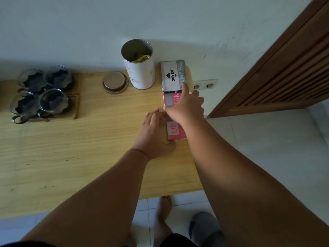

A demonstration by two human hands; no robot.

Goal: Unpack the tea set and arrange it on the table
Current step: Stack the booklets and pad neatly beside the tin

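A long pink and grey cardboard box (173, 130) lies along the right end of the wooden table (80, 148), its grey end flap (173, 75) printed "JOYKO STAMP PAD" raised at the far end. My left hand (154, 134) holds the box's near left side. My right hand (185, 106) lies over the top of the box, its forefinger touching the flap. Several glass cups with black holders (42, 91) stand on a wooden tray (75, 106) at the far left.
An open white tin (140, 68) with gold packets inside stands by the wall, its gold lid (115, 82) lying beside it. A wall socket (204, 84) sits right of the box. A wooden slatted door (284, 68) is at right. My bare feet and a grey slipper (204, 227) are on the tiled floor.
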